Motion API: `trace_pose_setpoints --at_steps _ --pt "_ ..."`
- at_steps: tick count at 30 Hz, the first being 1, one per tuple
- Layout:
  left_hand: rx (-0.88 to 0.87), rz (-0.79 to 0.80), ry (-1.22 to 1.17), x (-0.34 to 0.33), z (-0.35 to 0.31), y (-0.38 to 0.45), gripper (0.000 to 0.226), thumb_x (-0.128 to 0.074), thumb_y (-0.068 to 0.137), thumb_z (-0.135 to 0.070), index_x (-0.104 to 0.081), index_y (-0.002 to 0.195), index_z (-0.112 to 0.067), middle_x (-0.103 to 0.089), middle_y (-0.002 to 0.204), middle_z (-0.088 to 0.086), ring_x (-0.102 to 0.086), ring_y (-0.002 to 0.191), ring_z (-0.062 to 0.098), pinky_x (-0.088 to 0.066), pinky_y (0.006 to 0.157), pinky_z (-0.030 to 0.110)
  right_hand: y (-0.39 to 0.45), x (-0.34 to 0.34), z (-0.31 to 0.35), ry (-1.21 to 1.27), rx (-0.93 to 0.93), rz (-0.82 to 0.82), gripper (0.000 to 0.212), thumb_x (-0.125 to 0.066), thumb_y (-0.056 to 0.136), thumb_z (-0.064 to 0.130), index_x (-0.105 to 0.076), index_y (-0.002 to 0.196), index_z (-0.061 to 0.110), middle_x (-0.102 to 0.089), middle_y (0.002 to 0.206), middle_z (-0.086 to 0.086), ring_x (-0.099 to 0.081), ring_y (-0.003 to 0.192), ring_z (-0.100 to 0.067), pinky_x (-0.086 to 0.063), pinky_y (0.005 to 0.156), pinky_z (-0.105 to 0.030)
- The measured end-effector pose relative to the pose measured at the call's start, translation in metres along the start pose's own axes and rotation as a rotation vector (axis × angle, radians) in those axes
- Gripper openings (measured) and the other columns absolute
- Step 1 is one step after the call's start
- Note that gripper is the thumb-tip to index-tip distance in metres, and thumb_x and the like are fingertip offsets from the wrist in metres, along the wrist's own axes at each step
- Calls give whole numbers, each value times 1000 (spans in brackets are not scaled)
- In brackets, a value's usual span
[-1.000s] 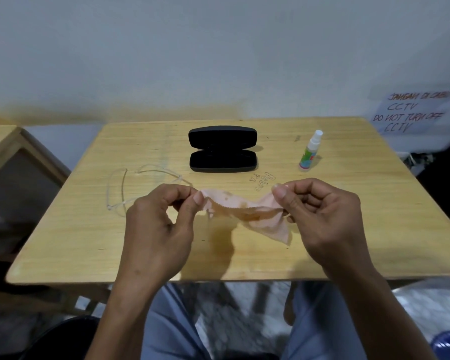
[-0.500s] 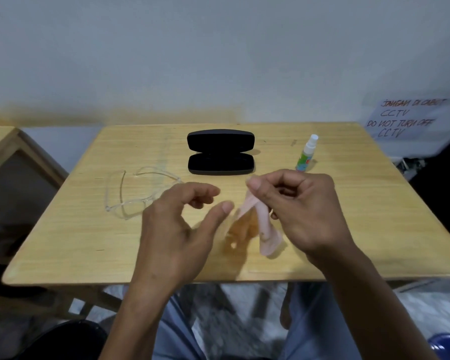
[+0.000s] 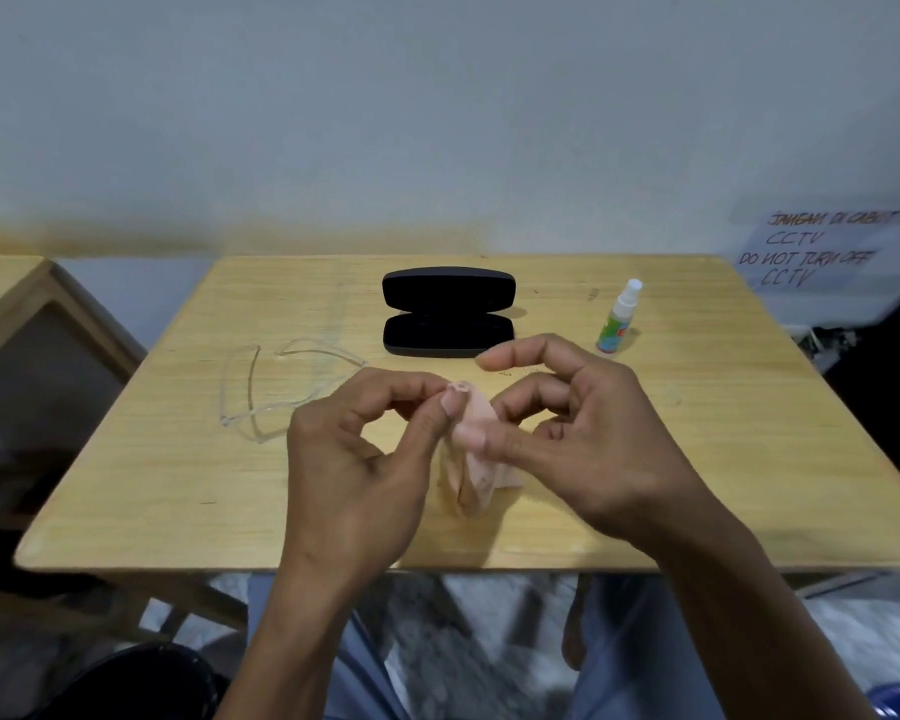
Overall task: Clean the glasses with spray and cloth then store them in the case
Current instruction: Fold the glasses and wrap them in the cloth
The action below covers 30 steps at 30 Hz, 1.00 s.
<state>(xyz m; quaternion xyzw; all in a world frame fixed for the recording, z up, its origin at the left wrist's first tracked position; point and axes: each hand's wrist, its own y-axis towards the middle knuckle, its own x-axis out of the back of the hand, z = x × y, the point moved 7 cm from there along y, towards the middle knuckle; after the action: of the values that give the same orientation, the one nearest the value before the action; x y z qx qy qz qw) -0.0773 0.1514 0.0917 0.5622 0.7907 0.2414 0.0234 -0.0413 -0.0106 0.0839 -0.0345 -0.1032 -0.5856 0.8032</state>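
A small pink cloth [image 3: 473,462] hangs folded between my hands above the table's near half. My left hand [image 3: 365,459] pinches its top corner between thumb and forefinger. My right hand [image 3: 567,433] presses its thumb on the cloth's middle, with the forefinger lifted. Clear-framed glasses [image 3: 276,392] lie on the wooden table [image 3: 697,459], temples unfolded, just left of my left hand. A black glasses case [image 3: 448,311] lies open at the table's far middle. A small spray bottle [image 3: 617,319] with a white cap stands upright to the case's right.
A second wooden table [image 3: 17,304] stands at the left, separated by a gap. A handwritten paper notice [image 3: 822,252] hangs on the wall at the right. My legs [image 3: 635,646] show below the table's front edge.
The cloth was stretched between both hands, then my left hand let go and my right held it alone. Now my left hand pinches the folded cloth's top again.
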Motion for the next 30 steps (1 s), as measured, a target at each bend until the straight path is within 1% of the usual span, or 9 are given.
trace_pose_setpoints --at_steps 3,5,10,12,14,16,20,24,30 --pt "44 -5 -68 7 7 3 8 -76 84 -19 -75 80 -25 -75 80 -5 -71 81 17 -55 85 47 -2 -3 -8 -127 36 44 28 -87 74 19 -74 99 21 -69 72 1 -51 44 2 -36 49 -10" --pt "64 -13 -82 13 10 4 7 -74 84 -22 -75 80 -28 -75 81 -6 -70 82 17 -53 87 54 -5 -3 -11 -227 89 60 6 -80 83 22 -77 88 20 -66 72 4 -52 47 3 -34 48 -8" --pt "117 -42 -135 26 20 7 9 -71 87 -15 -73 82 -22 -75 82 -2 -70 82 17 -56 87 46 -6 10 -16 -229 98 34 9 -73 89 28 -70 84 22 -71 81 -4 -49 44 -11 -37 42 -32" --pt "119 -26 -102 26 21 9 6 -71 88 -15 -73 86 -20 -75 84 -1 -70 83 17 -56 86 43 -5 15 -14 -206 111 21 5 -75 88 25 -70 86 22 -71 78 -5 -65 65 -23 -54 54 -48" --pt "126 -14 -50 25 21 10 7 -70 89 -15 -74 91 -22 -76 86 -3 -70 84 14 -57 85 38 -3 21 -12 -217 113 25 4 -76 87 23 -73 89 23 -72 79 -2 -68 77 -24 -57 66 -55" --pt "118 -9 16 25 20 10 10 -69 90 -17 -75 93 -25 -76 87 -9 -71 86 9 -56 85 35 -1 28 -12 -264 96 27 7 -76 86 22 -76 91 25 -74 82 3 -68 79 -20 -58 68 -52" --pt "123 -14 50 28 23 13 12 -67 91 -19 -73 86 -28 -76 86 -11 -71 86 9 -55 86 34 2 43 -8 -322 107 -10 9 -76 80 34 -78 84 26 -73 76 10 -62 68 -3 -50 63 -26" --pt "123 -10 36 30 24 14 13 -67 91 -17 -71 83 -26 -75 81 -8 -69 79 10 -56 84 34 1 54 -1 -276 155 -61 13 -73 78 37 -77 81 25 -72 75 -1 -60 66 -10 -48 58 -21" --pt "156 -12 -4 25 28 30 16 -64 93 -20 -72 84 -30 -75 81 -10 -68 80 8 -55 80 30 14 65 -4 -181 155 -168 11 -76 80 26 -76 81 15 -69 65 12 -57 56 0 -45 56 -11"
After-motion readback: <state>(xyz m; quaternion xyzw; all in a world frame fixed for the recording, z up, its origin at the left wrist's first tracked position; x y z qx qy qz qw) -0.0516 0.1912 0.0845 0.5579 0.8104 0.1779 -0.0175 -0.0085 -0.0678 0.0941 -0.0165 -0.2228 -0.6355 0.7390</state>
